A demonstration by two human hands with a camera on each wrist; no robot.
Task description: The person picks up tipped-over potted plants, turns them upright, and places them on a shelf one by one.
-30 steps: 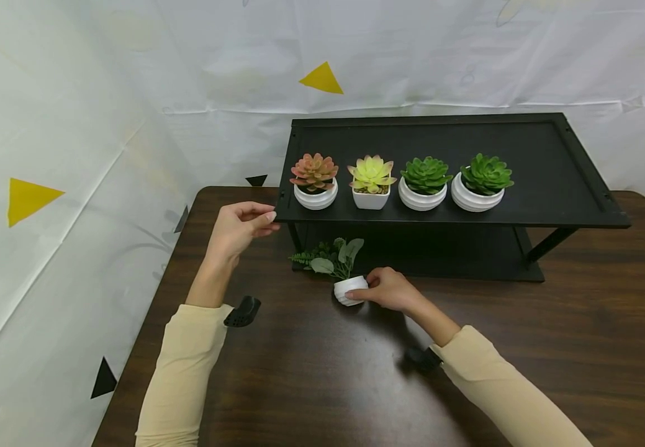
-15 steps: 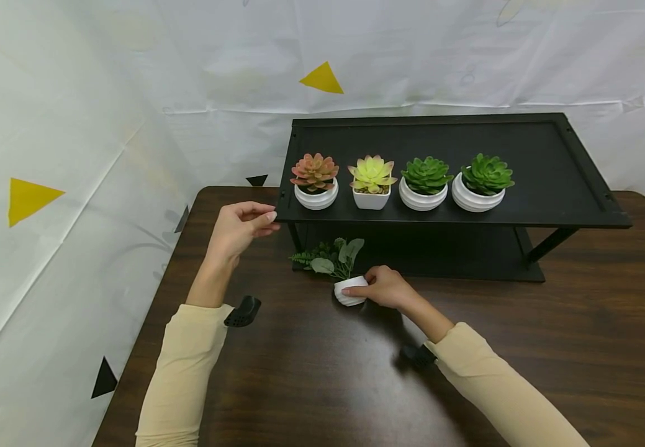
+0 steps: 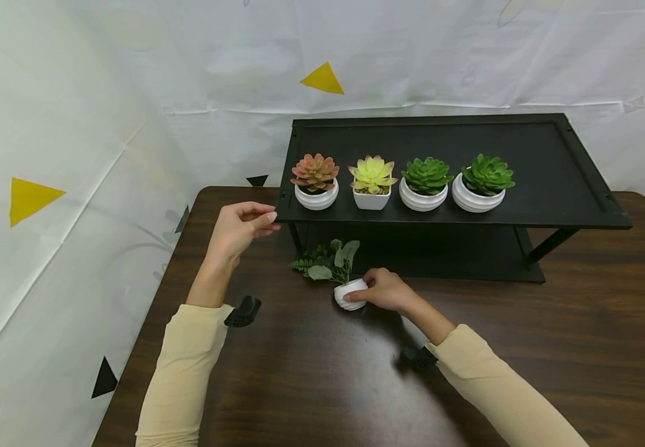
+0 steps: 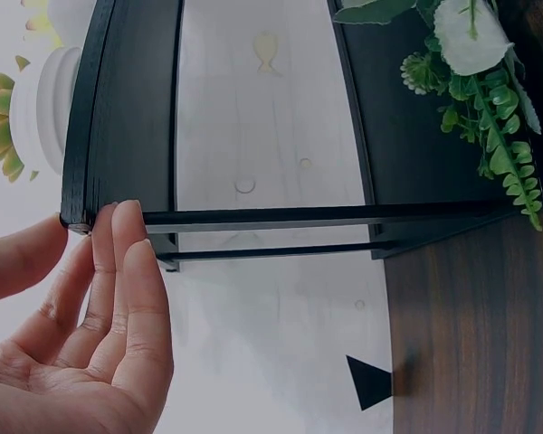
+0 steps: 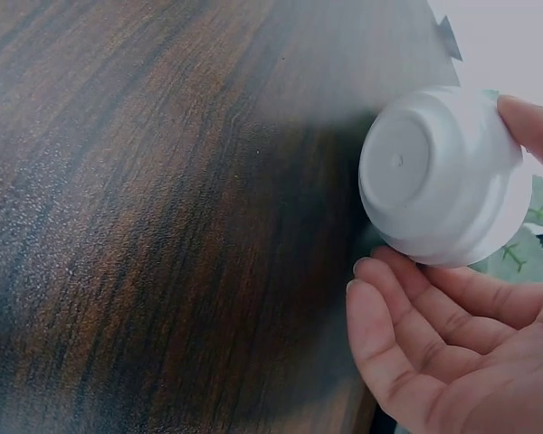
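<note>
My left hand (image 3: 236,226) pinches the front left corner of the black two-tier shelf (image 3: 551,167), thumb on top and fingers beneath. Between the thumb and fingers of my right hand (image 3: 390,290) is a small white pot (image 3: 351,295) of mixed green leaves (image 3: 330,261). The pot tilts, leaves leaning toward the lower tier's left end; its round underside shows in the right wrist view. In the left wrist view a fern sprig (image 4: 511,158) hangs over the lower tier (image 4: 407,117). On the top tier stand a reddish succulent (image 3: 315,174), a yellow one (image 3: 372,176) and two green ones.
The shelf stands on a dark wood table (image 3: 311,385), its slanted right leg (image 3: 551,244) joining the tiers. White sheeting with yellow and black triangles hangs behind and at the left. A thin shelf post (image 4: 281,217) crosses the left wrist view.
My right hand has tipped the potted plant slightly, and pot and leaves have shifted a little toward me. My left hand stays at the shelf corner.
</note>
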